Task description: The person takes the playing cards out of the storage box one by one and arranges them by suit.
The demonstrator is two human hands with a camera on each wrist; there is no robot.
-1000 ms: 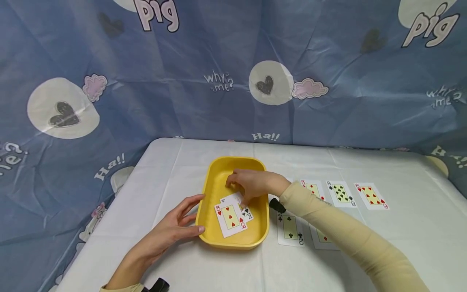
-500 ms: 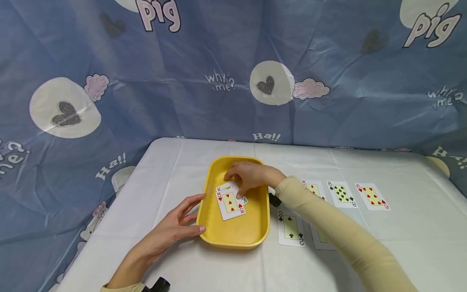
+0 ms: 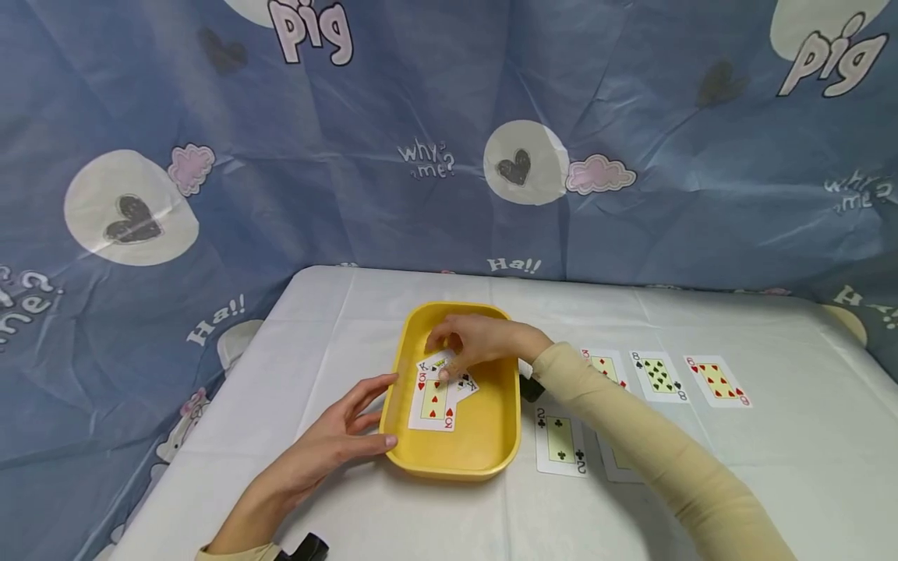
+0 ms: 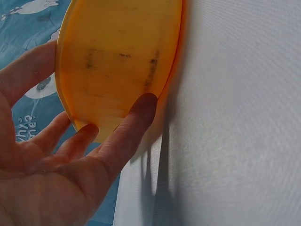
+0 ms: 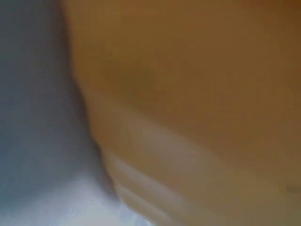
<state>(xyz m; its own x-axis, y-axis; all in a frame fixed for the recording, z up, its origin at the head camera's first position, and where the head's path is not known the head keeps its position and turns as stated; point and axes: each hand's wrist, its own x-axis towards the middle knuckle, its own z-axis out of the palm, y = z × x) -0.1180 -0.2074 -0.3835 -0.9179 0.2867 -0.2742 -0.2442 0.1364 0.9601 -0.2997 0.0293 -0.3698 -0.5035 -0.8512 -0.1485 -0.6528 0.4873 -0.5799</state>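
Yellow tray (image 3: 459, 460): lower centre of the head view, on the white table (image 3: 772, 467).
Left hand (image 3: 337, 444): fingers straight, tips touching the tray's left outer wall.
Right hand (image 3: 477, 343): inside the tray, fingertips pinching the cards (image 3: 436, 397); three of hearts on top.
Other cards: two of clubs (image 3: 559, 440) just right of the tray.

8 spades (image 3: 659, 375), 2 clubs (image 3: 559, 440) lie face-up; likely 6 diamonds (image 3: 716, 381).
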